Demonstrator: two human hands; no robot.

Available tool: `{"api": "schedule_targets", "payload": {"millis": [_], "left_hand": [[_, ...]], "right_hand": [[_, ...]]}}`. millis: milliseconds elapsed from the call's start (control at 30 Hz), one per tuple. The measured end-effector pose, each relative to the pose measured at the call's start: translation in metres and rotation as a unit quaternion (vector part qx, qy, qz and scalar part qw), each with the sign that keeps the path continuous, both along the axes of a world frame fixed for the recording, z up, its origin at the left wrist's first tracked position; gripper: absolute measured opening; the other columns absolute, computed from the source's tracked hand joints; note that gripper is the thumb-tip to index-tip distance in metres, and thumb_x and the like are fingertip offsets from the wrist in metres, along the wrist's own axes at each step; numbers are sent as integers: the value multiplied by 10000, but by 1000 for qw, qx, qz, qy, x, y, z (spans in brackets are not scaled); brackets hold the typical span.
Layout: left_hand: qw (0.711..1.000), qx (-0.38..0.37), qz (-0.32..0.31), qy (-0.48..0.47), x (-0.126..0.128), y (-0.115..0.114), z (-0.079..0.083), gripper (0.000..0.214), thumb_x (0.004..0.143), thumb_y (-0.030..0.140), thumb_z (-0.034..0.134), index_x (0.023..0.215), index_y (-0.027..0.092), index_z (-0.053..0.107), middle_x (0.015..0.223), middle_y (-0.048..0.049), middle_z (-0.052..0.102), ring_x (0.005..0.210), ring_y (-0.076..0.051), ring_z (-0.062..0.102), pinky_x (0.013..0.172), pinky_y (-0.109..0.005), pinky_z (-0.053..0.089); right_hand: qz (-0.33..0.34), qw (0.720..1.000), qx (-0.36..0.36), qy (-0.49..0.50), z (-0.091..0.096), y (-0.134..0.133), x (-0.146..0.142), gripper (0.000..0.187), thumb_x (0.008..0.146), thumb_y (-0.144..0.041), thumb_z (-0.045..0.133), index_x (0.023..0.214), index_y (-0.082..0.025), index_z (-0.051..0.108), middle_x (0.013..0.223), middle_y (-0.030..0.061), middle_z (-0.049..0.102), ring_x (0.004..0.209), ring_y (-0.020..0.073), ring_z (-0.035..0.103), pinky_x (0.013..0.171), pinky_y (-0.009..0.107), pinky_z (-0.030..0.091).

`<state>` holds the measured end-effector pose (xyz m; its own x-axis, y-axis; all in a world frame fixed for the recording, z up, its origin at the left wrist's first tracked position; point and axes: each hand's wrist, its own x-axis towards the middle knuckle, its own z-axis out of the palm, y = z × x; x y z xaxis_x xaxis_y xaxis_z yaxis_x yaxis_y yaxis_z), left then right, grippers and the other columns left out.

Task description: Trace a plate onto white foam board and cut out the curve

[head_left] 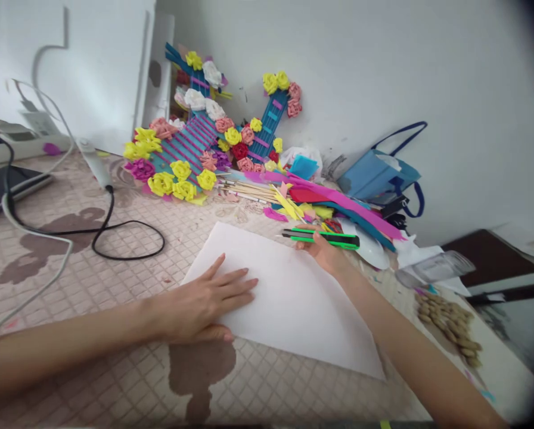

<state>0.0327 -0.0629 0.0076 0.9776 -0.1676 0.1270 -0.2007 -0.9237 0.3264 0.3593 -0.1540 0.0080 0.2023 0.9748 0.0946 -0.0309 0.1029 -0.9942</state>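
A white sheet of paper (289,298) lies flat on the patterned tablecloth in front of me. My left hand (208,301) rests palm down on its left part, fingers spread. At the paper's far right edge, my right hand (325,253) grips a green and black utility knife (338,239) between thumb and fingers. The knife lies roughly level, its tip pointing left. Beyond the paper are thin wooden sticks (249,192) and strips of pink, teal and yellow crepe paper (356,211).
Decorated blue shapes with paper flowers (182,149) lean against the wall. A black cable (133,257) loops at left near a hot glue gun-like white device (95,164). At right are a blue bag (369,173), a clear plastic cup (437,269) and peanuts (450,325).
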Motion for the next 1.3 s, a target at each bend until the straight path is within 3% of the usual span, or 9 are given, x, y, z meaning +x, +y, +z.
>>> {"api": "schedule_targets", "payload": {"millis": [233,433,667,833,933,1200,1300], "left_hand": [[999,-37,-22,19,7,11,2,674,923,482,463,1480,172,242,1528,-142,234,1414,-339,181,1103,-617,-48],[997,-57,-35,33,7,17,4,664,921,466,469,1473,159,264,1531,-135,224,1416,-341,170,1110,-618,-28],[995,-91,-30,-5,2,12,2,608,925,455,476,1433,145,353,1504,-129,312,1407,-333,211,1126,-602,-10],[995,-90,-49,0,-4,5,6,505,941,364,476,1384,125,425,1479,-123,367,1401,-301,252,1149,-558,12],[995,-93,-46,-8,-5,3,4,487,935,338,492,1374,134,440,1478,-121,369,1405,-280,248,1163,-522,25],[993,-106,-24,-40,-5,1,-5,455,918,288,520,1349,146,479,1462,-87,403,1397,-257,275,1178,-491,26],[993,-110,-27,-29,-7,3,-2,458,931,295,495,1358,133,472,1466,-92,394,1399,-253,272,1183,-479,38]], "right_hand": [[70,998,4,-1,1,51,-46,291,765,-378,698,1003,-211,676,816,22,696,683,143,622,666,289,502],[104,994,-5,14,-7,75,-52,250,790,-345,665,991,-197,681,830,27,700,675,137,622,689,295,497],[84,996,-27,31,-13,68,-54,243,801,-365,655,985,-209,682,825,21,685,689,145,615,687,295,489],[128,988,-86,25,-3,49,-67,242,843,-349,618,1046,-223,656,892,31,686,740,144,622,729,300,498],[137,987,-79,-5,4,51,-73,261,852,-340,614,1090,-233,634,937,33,684,782,150,631,773,319,501],[307,951,-23,-29,12,82,-90,410,862,-472,584,1193,-230,578,949,60,701,837,195,677,782,391,534],[322,945,-12,-49,14,93,-93,404,830,-458,632,1153,-219,604,893,51,697,795,183,671,753,367,539]]}}
